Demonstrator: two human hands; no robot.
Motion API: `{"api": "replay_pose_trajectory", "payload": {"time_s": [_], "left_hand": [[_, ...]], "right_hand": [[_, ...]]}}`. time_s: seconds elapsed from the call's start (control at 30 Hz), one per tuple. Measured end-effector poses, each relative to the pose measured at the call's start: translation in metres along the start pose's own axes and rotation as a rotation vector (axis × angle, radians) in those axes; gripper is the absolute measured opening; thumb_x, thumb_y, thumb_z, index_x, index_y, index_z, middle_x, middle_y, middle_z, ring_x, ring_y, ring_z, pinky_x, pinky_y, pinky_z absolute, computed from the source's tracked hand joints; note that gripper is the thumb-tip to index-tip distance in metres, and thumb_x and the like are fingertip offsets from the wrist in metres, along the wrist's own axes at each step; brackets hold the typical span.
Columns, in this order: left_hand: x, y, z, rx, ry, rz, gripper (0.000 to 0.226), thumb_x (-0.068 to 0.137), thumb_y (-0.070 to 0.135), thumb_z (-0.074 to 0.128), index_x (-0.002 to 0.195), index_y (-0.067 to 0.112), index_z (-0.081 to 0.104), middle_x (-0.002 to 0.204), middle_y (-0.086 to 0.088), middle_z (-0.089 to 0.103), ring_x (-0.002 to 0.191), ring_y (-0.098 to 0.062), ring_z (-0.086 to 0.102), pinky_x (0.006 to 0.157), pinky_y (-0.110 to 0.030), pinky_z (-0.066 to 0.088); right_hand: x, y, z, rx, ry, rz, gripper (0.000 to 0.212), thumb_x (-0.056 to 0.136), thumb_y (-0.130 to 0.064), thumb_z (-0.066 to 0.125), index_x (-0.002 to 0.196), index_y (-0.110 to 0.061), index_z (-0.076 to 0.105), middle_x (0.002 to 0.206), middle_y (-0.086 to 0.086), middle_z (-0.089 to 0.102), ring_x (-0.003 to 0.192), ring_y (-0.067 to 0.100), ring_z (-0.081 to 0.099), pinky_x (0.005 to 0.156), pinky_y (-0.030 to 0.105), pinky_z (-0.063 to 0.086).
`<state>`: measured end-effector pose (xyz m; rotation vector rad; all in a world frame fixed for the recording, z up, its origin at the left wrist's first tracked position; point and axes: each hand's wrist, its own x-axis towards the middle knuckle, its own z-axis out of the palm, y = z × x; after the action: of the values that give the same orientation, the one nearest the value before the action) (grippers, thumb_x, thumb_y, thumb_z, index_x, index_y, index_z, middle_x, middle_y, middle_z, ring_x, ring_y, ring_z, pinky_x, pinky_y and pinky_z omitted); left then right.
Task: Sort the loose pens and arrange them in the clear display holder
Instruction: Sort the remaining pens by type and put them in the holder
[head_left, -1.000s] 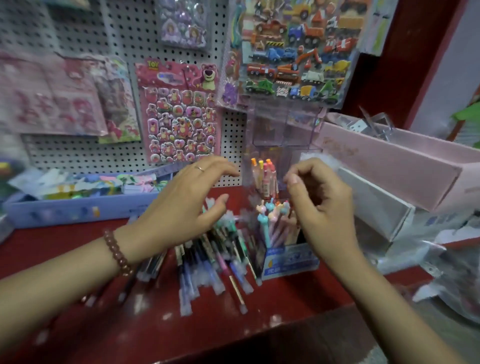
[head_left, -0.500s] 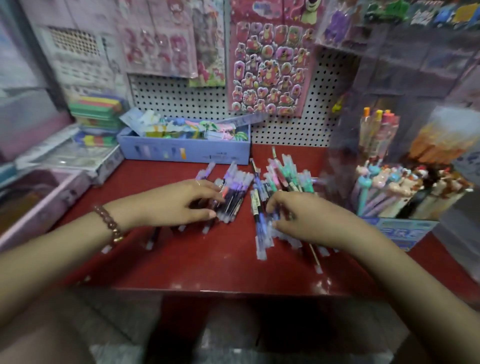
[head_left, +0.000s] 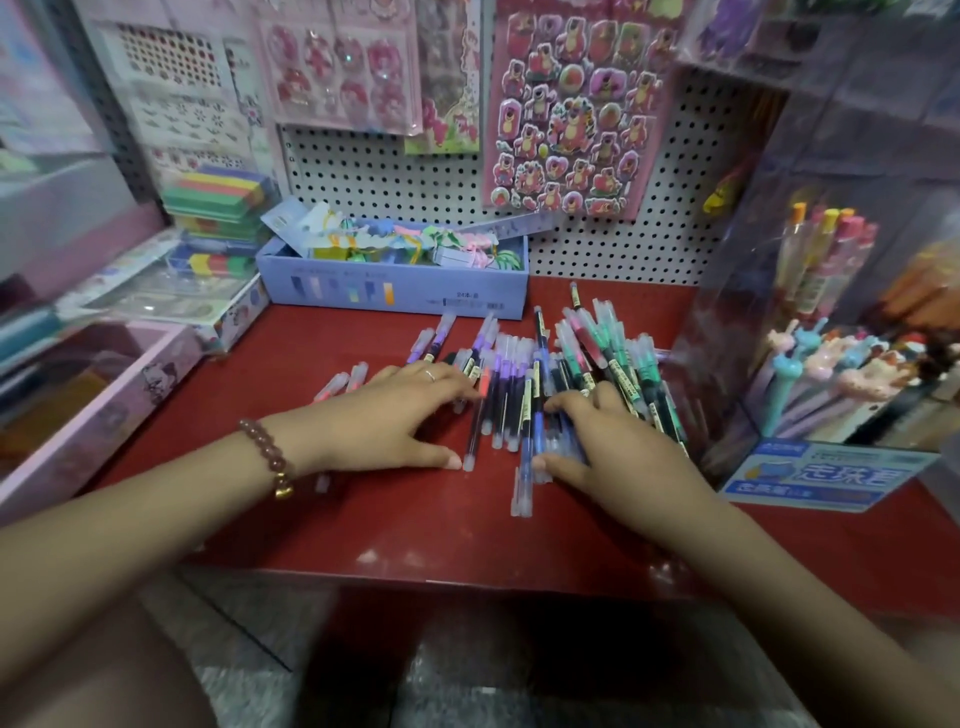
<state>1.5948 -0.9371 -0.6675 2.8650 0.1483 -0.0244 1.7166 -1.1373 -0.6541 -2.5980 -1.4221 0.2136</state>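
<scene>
On the red shelf (head_left: 415, 525), loose pens (head_left: 511, 384) lie heaped at centre. One left hand (head_left: 395, 415) rests flat on them, fingers straight, likely steadying them for sorting. The right hand (head_left: 613, 447) bends over the pile, grip unclear. Just right stands the clear display holder (head_left: 769, 322).

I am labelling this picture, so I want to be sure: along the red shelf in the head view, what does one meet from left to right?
Pink box → left hand → right hand → clear display holder. The loose pens spread under both hands, so I leave them out.
</scene>
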Motion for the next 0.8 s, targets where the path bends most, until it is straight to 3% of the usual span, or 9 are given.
{"api": "replay_pose_trajectory", "payload": {"time_s": [0.1, 0.23, 0.3, 0.37, 0.43, 0.53, 0.63, 0.73, 0.8], "left_hand": [[0.0, 0.006, -0.002, 0.042, 0.063, -0.034, 0.064, 0.078, 0.054, 0.062, 0.135, 0.031, 0.043, 0.129, 0.012, 0.042, 0.122, -0.006, 0.038, 0.102, -0.033, 0.035], [-0.001, 0.036, 0.007, 0.115, 0.197, -0.2, 0.07, 0.064, 0.07, 0.025, 0.112, 0.028, 0.054, 0.108, 0.008, 0.047, 0.113, -0.012, 0.042, 0.082, -0.029, 0.028], [0.0, 0.05, 0.017, 0.17, 0.246, -0.31, 0.064, 0.075, 0.071, 0.028, 0.106, 0.021, 0.054, 0.108, 0.002, 0.05, 0.112, -0.018, 0.042, 0.085, -0.031, 0.03], [0.001, 0.057, 0.031, 0.255, 0.225, -0.356, 0.063, 0.084, 0.067, 0.035, 0.114, 0.014, 0.052, 0.118, -0.003, 0.05, 0.115, -0.021, 0.04, 0.095, -0.032, 0.031], [0.001, 0.059, 0.037, 0.274, 0.236, -0.37, 0.055, 0.09, 0.059, 0.039, 0.116, 0.013, 0.052, 0.12, -0.004, 0.053, 0.115, -0.022, 0.041, 0.095, -0.032, 0.03], [-0.002, 0.053, 0.033, 0.227, 0.308, -0.36, 0.032, 0.092, 0.045, 0.043, 0.095, 0.016, 0.057, 0.103, -0.005, 0.063, 0.104, -0.024, 0.051, 0.086, -0.032, 0.032], [-0.007, 0.048, 0.028, 0.097, 0.413, -0.269, 0.029, 0.093, 0.038, 0.039, 0.073, 0.019, 0.047, 0.08, -0.007, 0.063, 0.087, -0.029, 0.056, 0.074, -0.035, 0.034], [-0.012, 0.049, 0.026, -0.006, 0.49, -0.215, 0.03, 0.091, 0.038, 0.028, 0.075, 0.019, 0.045, 0.072, -0.008, 0.06, 0.074, -0.033, 0.056, 0.064, -0.035, 0.035], [-0.016, 0.048, 0.024, -0.07, 0.493, -0.163, 0.032, 0.092, 0.041, 0.025, 0.081, 0.019, 0.045, 0.07, -0.004, 0.057, 0.07, -0.03, 0.055, 0.061, -0.037, 0.038]], "right_hand": [[0.0, -0.005, 0.0, 0.008, 0.086, -0.017, 0.051, 0.088, -0.048, 0.058, 0.13, -0.027, 0.038, 0.111, -0.004, 0.031, 0.077, 0.016, 0.049, 0.062, 0.028, 0.037], [0.003, -0.01, -0.001, 0.032, 0.16, -0.053, 0.032, 0.093, -0.036, 0.053, 0.121, -0.025, 0.046, 0.113, -0.003, 0.04, 0.077, 0.016, 0.05, 0.059, 0.028, 0.035], [0.004, -0.013, -0.001, 0.064, 0.183, -0.072, 0.024, 0.094, -0.035, 0.051, 0.116, -0.025, 0.05, 0.112, -0.004, 0.044, 0.083, 0.017, 0.056, 0.063, 0.029, 0.038], [0.007, -0.016, -0.001, 0.1, 0.202, -0.089, 0.02, 0.093, -0.034, 0.05, 0.112, -0.026, 0.053, 0.109, -0.005, 0.047, 0.088, 0.017, 0.057, 0.068, 0.03, 0.042], [0.008, -0.018, 0.0, 0.131, 0.213, -0.102, 0.016, 0.093, -0.032, 0.05, 0.107, -0.026, 0.055, 0.096, -0.01, 0.049, 0.084, 0.014, 0.054, 0.067, 0.029, 0.041], [0.009, -0.016, -0.001, 0.208, 0.195, -0.093, 0.008, 0.092, -0.031, 0.052, 0.094, -0.026, 0.057, 0.067, -0.01, 0.046, 0.07, 0.012, 0.051, 0.061, 0.03, 0.041], [0.01, -0.011, -0.001, 0.326, 0.162, -0.057, 0.008, 0.091, -0.031, 0.054, 0.091, -0.026, 0.061, 0.061, -0.006, 0.052, 0.063, 0.011, 0.053, 0.064, 0.035, 0.048], [0.012, -0.013, 0.004, 0.547, 0.133, -0.021, 0.013, 0.092, -0.034, 0.053, 0.092, -0.025, 0.062, 0.055, -0.007, 0.048, 0.052, 0.007, 0.046, 0.061, 0.032, 0.043], [0.013, -0.021, 0.005, 0.746, 0.106, -0.025, 0.022, 0.096, -0.033, 0.049, 0.08, -0.022, 0.059, 0.053, -0.005, 0.046, 0.045, 0.004, 0.039, 0.053, 0.027, 0.036]]}}
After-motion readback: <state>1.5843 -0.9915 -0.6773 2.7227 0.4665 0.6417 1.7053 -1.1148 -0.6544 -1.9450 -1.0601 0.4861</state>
